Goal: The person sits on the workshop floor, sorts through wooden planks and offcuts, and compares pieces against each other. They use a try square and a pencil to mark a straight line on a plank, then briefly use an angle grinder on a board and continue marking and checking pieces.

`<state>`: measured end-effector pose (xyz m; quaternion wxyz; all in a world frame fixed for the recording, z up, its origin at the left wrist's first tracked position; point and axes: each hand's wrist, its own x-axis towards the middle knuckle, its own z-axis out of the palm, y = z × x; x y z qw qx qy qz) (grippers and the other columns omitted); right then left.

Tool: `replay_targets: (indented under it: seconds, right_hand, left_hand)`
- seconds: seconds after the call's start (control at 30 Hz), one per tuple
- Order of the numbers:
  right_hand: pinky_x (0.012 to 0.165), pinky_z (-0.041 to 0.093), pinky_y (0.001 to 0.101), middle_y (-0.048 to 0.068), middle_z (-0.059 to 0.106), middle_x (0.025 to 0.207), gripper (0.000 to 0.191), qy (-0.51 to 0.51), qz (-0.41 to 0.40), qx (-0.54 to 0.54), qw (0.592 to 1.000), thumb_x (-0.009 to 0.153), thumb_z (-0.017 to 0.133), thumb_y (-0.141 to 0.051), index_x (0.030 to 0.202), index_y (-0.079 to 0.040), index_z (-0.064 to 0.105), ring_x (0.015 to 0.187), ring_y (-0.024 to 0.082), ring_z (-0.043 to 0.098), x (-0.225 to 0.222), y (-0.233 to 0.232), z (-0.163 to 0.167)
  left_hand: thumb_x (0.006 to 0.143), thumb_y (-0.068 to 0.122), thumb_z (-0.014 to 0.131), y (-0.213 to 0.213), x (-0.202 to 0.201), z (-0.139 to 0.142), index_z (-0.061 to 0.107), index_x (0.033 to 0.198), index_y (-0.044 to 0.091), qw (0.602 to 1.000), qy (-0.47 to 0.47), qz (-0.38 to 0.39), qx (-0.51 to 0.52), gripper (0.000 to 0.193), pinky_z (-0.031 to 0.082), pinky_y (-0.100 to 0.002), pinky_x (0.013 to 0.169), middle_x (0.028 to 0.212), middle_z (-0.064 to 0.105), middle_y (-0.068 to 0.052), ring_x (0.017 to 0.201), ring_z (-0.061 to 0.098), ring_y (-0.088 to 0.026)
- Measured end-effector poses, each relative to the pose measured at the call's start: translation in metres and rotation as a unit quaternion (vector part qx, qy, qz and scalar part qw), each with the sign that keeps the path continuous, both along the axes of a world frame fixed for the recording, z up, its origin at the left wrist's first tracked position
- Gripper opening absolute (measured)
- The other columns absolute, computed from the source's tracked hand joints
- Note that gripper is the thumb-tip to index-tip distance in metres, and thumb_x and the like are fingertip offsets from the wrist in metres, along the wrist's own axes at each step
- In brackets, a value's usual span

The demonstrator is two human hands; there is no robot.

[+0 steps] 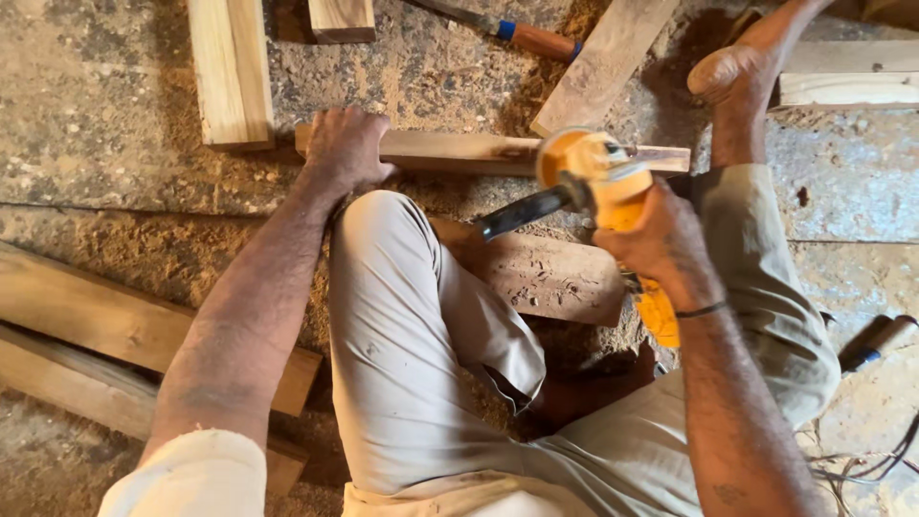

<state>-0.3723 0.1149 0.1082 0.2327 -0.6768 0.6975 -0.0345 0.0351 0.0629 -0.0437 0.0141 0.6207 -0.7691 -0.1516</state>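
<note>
While L hand point(343, 148) presses long pale wooden batten point(459, 150) flat, fingers together, keep yellow handheld power grinder point(603, 187) level w/ R hand point(661, 244) fingers clamped

Warm, even daylight, soft shadows (deepest under the legs), mostly sharp focus.
</note>
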Motion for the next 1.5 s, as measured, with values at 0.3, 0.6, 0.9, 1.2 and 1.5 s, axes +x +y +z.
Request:
replay_targets:
  seconds: [0.3, 0.6, 0.9, 1.2, 1.5]
  right_hand:
    - [0.087, 0.058, 0.044, 0.018, 0.076, 0.105, 0.059, -0.005, -0.041, -0.026, 0.999, 0.065, 0.086, -0.031, 0.115, -0.003, 0.07, 0.098, 0.033, 0.074, -0.036, 0.017, 0.025]
    - [0.088, 0.059, 0.0399, 0.016, 0.075, 0.109, 0.066, -0.08, -0.014, -0.07, 0.994, 0.065, 0.084, -0.027, 0.122, -0.001, 0.064, 0.098, 0.029, 0.074, -0.021, -0.003, 0.025]
    - [0.094, 0.055, 0.0417, 0.017, 0.074, 0.115, 0.063, -0.059, 0.091, -0.005, 0.994, 0.066, 0.084, -0.03, 0.122, -0.004, 0.068, 0.105, 0.03, 0.071, 0.088, -0.082, -0.009]
    - [0.094, 0.056, 0.035, 0.015, 0.072, 0.12, 0.071, 0.013, 0.073, 0.043, 0.996, 0.066, 0.091, -0.03, 0.127, -0.004, 0.066, 0.105, 0.025, 0.071, 0.065, -0.12, -0.015]
    - [0.091, 0.059, 0.0355, 0.014, 0.074, 0.116, 0.073, -0.012, 0.058, 0.04, 0.997, 0.063, 0.09, -0.03, 0.126, -0.001, 0.066, 0.101, 0.024, 0.073, 0.051, -0.125, -0.016]
  left_hand:
    - [0.072, 0.049, 0.093, -0.007, 0.014, 0.011, 0.073, 0.112, 0.011, 0.995, -0.053, 0.057, 0.061, 0.059, 0.051, -0.056, 0.099, 0.105, 0.071, -0.014, 0.103, 0.064, -0.031]
    - [0.07, 0.052, 0.094, -0.012, 0.033, 0.02, 0.069, 0.117, 0.003, 0.995, -0.022, 0.095, 0.024, 0.073, 0.053, -0.053, 0.091, 0.109, 0.069, -0.019, 0.098, 0.065, -0.033]
    - [0.099, 0.015, 0.066, -0.023, 0.041, -0.022, 0.073, 0.109, 0.005, 0.994, -0.054, 0.097, 0.001, 0.016, 0.06, -0.046, 0.076, 0.098, 0.073, -0.015, 0.081, 0.07, -0.025]
    - [0.097, 0.02, 0.071, -0.017, 0.037, -0.01, 0.07, 0.111, 0.002, 0.995, -0.073, 0.069, 0.002, 0.023, 0.059, -0.041, 0.067, 0.103, 0.068, -0.016, 0.078, 0.067, -0.023]
    - [0.094, 0.024, 0.076, -0.017, 0.036, -0.002, 0.07, 0.113, 0.0, 0.995, -0.059, 0.075, 0.03, 0.031, 0.06, -0.045, 0.075, 0.114, 0.066, -0.018, 0.087, 0.067, -0.026]
